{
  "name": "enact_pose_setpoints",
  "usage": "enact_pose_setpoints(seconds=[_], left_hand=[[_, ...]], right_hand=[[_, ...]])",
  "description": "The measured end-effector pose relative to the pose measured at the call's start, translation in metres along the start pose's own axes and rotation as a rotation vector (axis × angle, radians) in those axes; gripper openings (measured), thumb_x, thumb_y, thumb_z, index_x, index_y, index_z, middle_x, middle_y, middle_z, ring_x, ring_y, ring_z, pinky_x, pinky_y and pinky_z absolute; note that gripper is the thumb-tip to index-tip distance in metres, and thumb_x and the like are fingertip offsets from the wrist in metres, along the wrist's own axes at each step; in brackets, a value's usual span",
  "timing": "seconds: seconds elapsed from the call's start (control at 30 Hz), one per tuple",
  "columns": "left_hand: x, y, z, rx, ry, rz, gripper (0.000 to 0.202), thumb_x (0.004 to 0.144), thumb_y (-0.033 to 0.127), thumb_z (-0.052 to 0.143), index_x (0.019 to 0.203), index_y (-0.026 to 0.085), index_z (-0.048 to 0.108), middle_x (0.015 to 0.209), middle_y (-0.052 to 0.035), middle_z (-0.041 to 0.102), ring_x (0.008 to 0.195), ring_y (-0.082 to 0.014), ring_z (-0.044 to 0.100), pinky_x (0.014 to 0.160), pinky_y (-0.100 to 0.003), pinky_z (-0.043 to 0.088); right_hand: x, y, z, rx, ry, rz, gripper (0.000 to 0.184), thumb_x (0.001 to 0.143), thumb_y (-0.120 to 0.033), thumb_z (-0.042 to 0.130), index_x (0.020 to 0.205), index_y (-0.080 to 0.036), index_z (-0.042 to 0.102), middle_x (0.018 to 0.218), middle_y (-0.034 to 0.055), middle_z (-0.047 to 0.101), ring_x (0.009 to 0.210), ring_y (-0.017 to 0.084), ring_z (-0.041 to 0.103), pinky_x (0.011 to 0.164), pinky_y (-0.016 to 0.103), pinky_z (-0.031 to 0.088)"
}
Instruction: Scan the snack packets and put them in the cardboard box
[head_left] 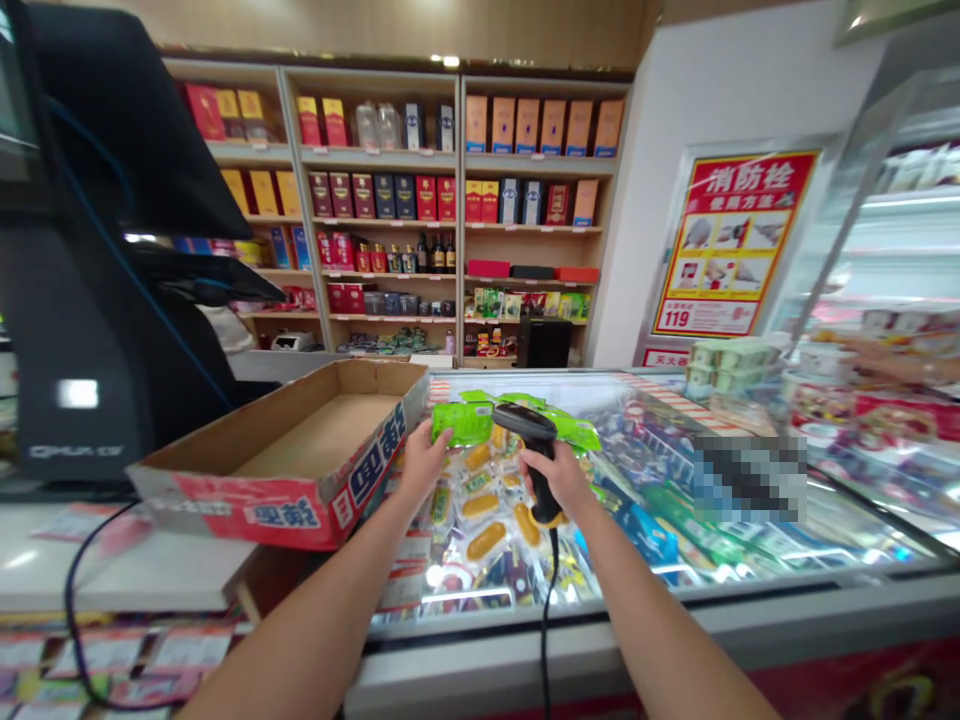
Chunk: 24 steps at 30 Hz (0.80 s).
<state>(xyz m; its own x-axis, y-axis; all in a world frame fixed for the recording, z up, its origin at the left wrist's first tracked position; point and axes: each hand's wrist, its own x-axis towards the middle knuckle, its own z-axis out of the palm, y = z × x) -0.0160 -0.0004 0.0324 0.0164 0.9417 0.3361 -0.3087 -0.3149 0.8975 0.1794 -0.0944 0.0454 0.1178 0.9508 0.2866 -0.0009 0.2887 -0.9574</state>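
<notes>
Head view: above the near edge of a glass-topped chest freezer point(675, 622), the left hand point(424, 462) has its fingers clamped on a green plastic snack packet point(463, 423), which looks light, soft and slick, best held by its sealed edge; the right hand point(559, 478) has its fingers wrapped around a black corded barcode scanner point(525, 424); left of them, an open cardboard tray point(330, 455); farther off, wooden shelves point(532, 160) of boxed goods.

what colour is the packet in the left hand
The packet is bright lime green, seen best in the head view.
</notes>
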Motion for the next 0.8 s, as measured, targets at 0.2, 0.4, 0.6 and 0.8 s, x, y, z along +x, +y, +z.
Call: enact_pose_setpoints(seconds=[0.2,0.4,0.6,0.8], left_hand=[[-0.002,-0.002,0.000,0.044,-0.008,0.032,0.046,0.054,0.041,0.079,0.087,0.013,0.063,0.081,-0.0040,0.069,0.074,-0.0226,0.068,0.065,-0.038,0.058],[-0.001,-0.004,-0.001,0.074,-0.016,0.073,0.043,0.057,0.043,0.076,0.087,0.014,0.063,0.081,-0.0036,0.069,0.073,-0.0208,0.066,0.066,-0.035,0.058],[-0.001,-0.004,-0.002,0.115,-0.028,0.075,0.045,0.058,0.045,0.075,0.090,0.014,0.063,0.081,-0.0039,0.068,0.070,-0.0202,0.065,0.062,-0.034,0.055],[-0.006,0.010,-0.001,0.260,0.062,0.166,0.028,0.067,0.039,0.067,0.081,0.015,0.063,0.074,-0.0020,0.068,0.070,-0.0171,0.062,0.065,-0.028,0.049]], right_hand=[[-0.004,-0.001,0.002,-0.092,-0.022,-0.015,0.023,0.069,-0.037,0.065,0.060,-0.018,0.057,0.046,-0.0024,0.054,0.036,0.011,0.049,0.039,0.024,0.042],[-0.005,-0.002,0.002,-0.088,-0.021,0.019,0.022,0.069,-0.036,0.063,0.058,-0.018,0.056,0.044,-0.0027,0.052,0.035,0.011,0.048,0.040,0.024,0.042],[-0.002,0.001,0.001,-0.086,-0.028,0.022,0.020,0.069,-0.036,0.062,0.060,-0.019,0.056,0.045,-0.0024,0.053,0.036,0.011,0.048,0.040,0.025,0.042],[-0.004,-0.002,0.008,-0.044,-0.007,0.000,0.021,0.068,-0.037,0.064,0.062,-0.018,0.057,0.048,-0.0016,0.055,0.038,0.011,0.050,0.040,0.025,0.042]])
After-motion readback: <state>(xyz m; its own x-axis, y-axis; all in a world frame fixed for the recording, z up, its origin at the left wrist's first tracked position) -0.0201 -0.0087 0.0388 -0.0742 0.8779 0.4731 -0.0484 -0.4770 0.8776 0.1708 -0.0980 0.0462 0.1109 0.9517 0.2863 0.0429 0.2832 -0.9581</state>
